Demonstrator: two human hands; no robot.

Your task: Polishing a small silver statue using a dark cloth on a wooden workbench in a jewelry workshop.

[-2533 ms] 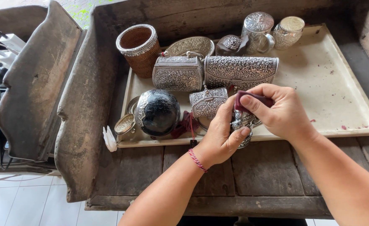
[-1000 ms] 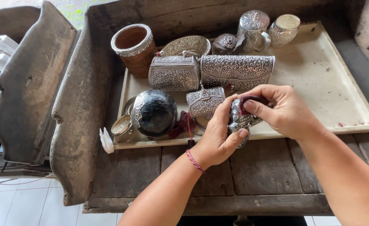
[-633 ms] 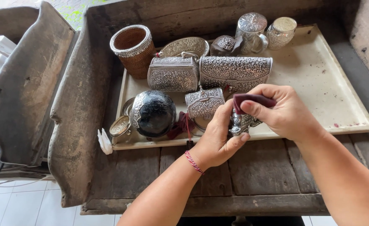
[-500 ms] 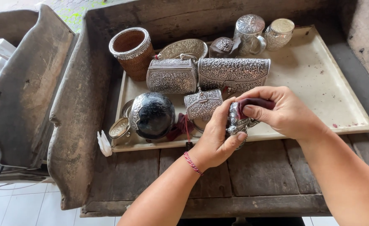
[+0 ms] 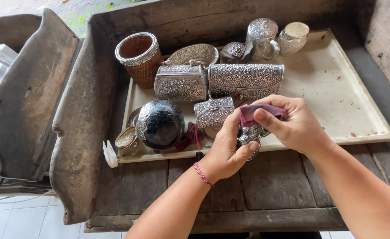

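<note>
My left hand (image 5: 228,148) grips a small ornate silver piece (image 5: 250,135) over the front edge of a cream tray (image 5: 332,88). My right hand (image 5: 292,126) pinches a dark red cloth (image 5: 256,113) and presses it on top of the silver piece. Just behind my hands sit a small embossed silver box (image 5: 213,112), a long embossed silver clutch (image 5: 246,80) and a squarer silver purse (image 5: 181,82). A dark round ball-shaped vessel with silver trim (image 5: 160,125) rests to the left of my left hand.
A woven basket with a silver rim (image 5: 139,57) stands at the tray's back left. A silver mug (image 5: 262,38) and a lidded silver jar (image 5: 293,38) stand at the back. The tray lies on a weathered wooden table (image 5: 274,181); carved dark wood slabs (image 5: 31,93) lie left.
My hands stay over the tray's front edge; the right hand shifts the red cloth slightly across the silver piece. The view has drifted a little.
</note>
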